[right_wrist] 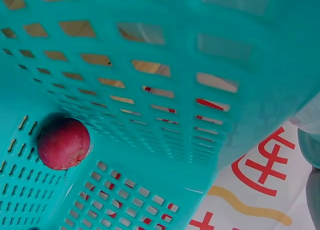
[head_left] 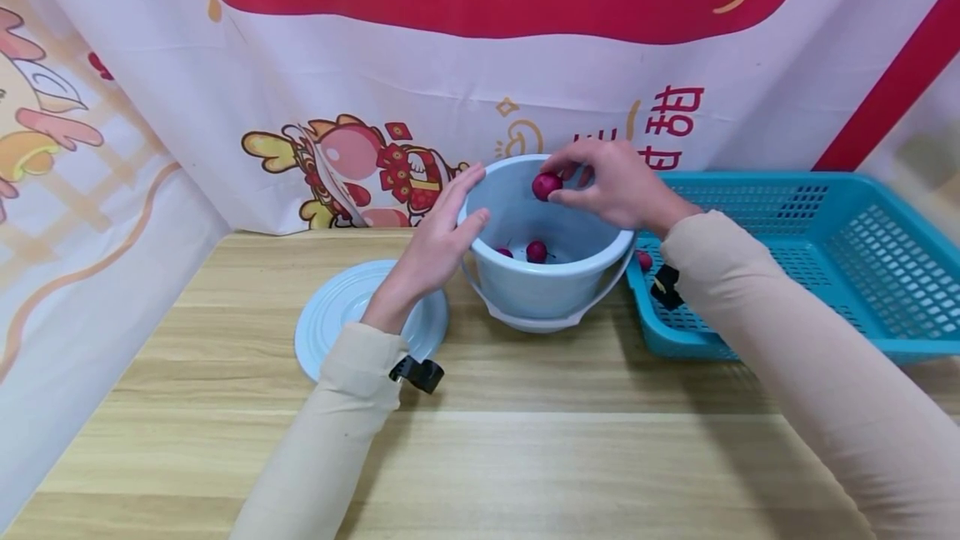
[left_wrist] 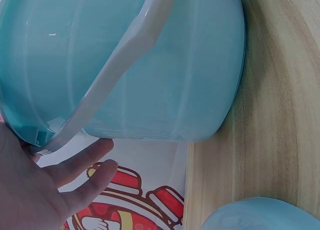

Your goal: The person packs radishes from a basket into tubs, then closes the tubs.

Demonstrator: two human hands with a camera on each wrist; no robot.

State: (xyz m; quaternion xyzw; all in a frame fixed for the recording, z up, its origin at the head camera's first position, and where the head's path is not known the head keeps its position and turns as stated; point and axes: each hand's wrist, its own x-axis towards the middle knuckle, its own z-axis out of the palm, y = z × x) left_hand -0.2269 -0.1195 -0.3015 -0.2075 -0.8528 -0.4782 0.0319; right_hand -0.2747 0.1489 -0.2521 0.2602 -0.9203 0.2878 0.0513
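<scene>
In the head view, a light blue bucket [head_left: 555, 280] with a pale handle stands on the table. My right hand [head_left: 611, 186] pinches a dark red radish [head_left: 547, 186] between thumb and fingers, over the bucket's opening. Inside the bucket lies another radish [head_left: 536, 252], with part of one more beside it behind the near rim. My left hand [head_left: 438, 244] rests against the bucket's left rim, fingers extended. The left wrist view shows that hand's fingers [left_wrist: 90, 190] reaching out fairly straight next to the bucket wall [left_wrist: 165, 85].
A teal perforated basket [head_left: 757, 347] stands right of the bucket; one radish [right_wrist: 64, 143] lies in its corner. Left of the bucket, a round light blue lid [head_left: 330, 315] lies partly under my left forearm. A printed cloth [head_left: 420, 65] hangs behind the wooden table [head_left: 525, 473].
</scene>
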